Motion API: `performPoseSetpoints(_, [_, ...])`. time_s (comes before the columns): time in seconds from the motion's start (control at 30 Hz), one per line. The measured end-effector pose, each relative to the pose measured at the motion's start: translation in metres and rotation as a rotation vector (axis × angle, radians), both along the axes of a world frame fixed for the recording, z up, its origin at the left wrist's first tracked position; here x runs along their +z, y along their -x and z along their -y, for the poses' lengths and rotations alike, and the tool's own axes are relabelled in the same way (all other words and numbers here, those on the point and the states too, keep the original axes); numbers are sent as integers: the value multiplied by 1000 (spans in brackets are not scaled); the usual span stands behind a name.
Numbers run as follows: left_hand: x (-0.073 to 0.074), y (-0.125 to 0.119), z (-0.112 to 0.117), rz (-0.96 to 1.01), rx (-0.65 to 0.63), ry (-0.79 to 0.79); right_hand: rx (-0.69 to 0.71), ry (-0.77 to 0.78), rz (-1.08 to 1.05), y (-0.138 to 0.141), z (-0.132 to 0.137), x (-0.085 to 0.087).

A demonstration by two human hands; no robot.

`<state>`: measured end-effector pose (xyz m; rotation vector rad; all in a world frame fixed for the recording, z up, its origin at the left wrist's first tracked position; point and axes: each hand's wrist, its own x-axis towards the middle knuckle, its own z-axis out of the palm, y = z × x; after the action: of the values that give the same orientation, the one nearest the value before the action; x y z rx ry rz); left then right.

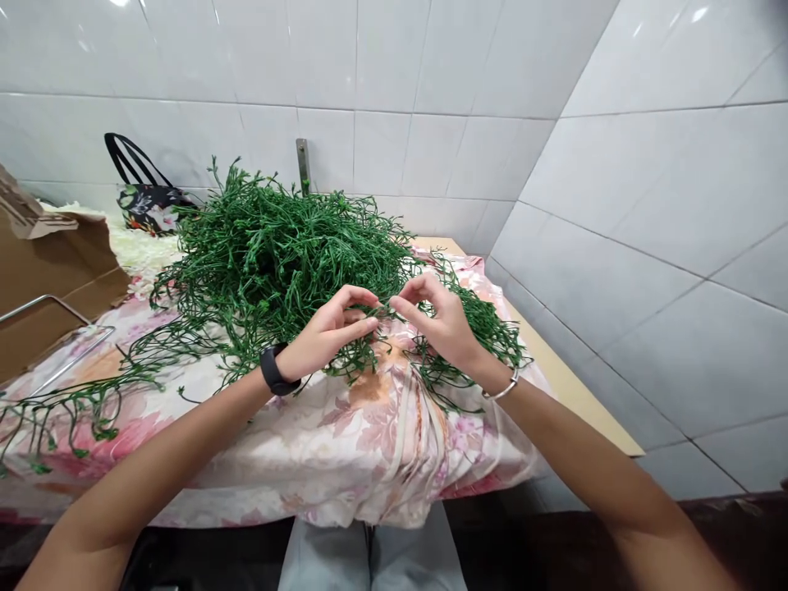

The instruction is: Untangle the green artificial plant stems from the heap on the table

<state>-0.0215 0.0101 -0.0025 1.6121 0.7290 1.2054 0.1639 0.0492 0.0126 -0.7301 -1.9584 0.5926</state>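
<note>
A big heap of green artificial sprigs [271, 246] lies on a table covered by a floral cloth [345, 443]. My left hand [329, 332], with a black band at the wrist, and my right hand [440, 324], with a silver bracelet, meet in front of the heap. Both pinch the same thin green sprig [382, 310] between thumb and fingertips. A smaller bunch of sprigs [486, 328] lies just right of my right hand. More sprigs [80, 398] trail off to the left across the cloth.
A brown cardboard box [55, 271] with a metal wire frame [61, 328] stands at the left. A dark floral bag [148, 201] with black handles sits at the back by the white tiled wall [646, 205]. Bare tabletop [572, 386] shows along the right.
</note>
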Motion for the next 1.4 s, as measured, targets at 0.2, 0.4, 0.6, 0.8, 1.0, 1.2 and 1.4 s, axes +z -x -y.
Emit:
performPoseSetpoints(0.2, [7,6,1,48,161,-159,111,-45,118,-6,1,9])
performPoseSetpoints(0.4, [9,8,4,13,211,-151,353,-131,266,0,10,4])
performPoseSetpoints(0.6, [17,14,4,-28,136,-20,241,20,34,-3,11,6])
performPoseSetpoints(0.8, [23,17,7,-70,-62,102,160,218,-446,-10,-1,11])
performPoseSetpoints(1.0, [24,18,7,-77,-74,98,182,418,-610,-14,-15,10])
performPoseSetpoints(1.2, [29,26,8,-244,-141,27,135,521,-598,-16,-19,10])
performPoseSetpoints(1.4, [41,42,3,-128,99,-57,105,519,-678,-23,-19,22])
